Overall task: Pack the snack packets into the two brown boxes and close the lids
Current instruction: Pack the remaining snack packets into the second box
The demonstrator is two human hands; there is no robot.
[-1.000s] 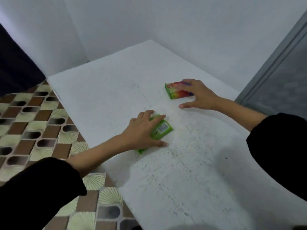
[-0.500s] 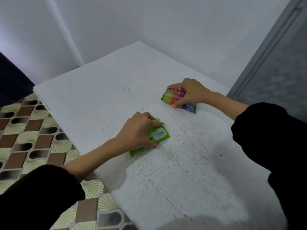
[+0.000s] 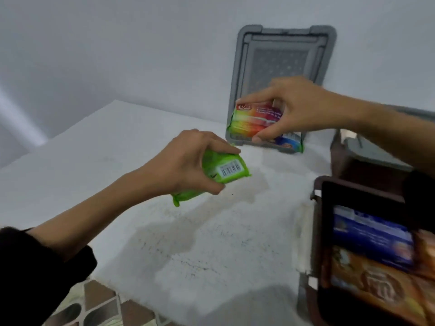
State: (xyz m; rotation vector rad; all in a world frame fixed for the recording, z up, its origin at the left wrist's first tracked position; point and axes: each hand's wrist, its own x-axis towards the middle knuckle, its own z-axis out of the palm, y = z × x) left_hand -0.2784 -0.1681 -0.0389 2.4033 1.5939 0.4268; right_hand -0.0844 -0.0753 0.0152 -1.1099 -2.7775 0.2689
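Head view: both my hands carry packets toward the boxes.

My left hand [image 3: 186,161] grips the green foil snack packet [image 3: 226,171], my right hand [image 3: 303,109] pinches the rainbow-striped snack packet [image 3: 254,122], both lifted clear above the white table [image 3: 117,161]; the near brown plastic box [image 3: 316,231] stands open, partly filled, to receive them.

Black sleeves [image 3: 42,274], bare forearms [image 3: 94,208]
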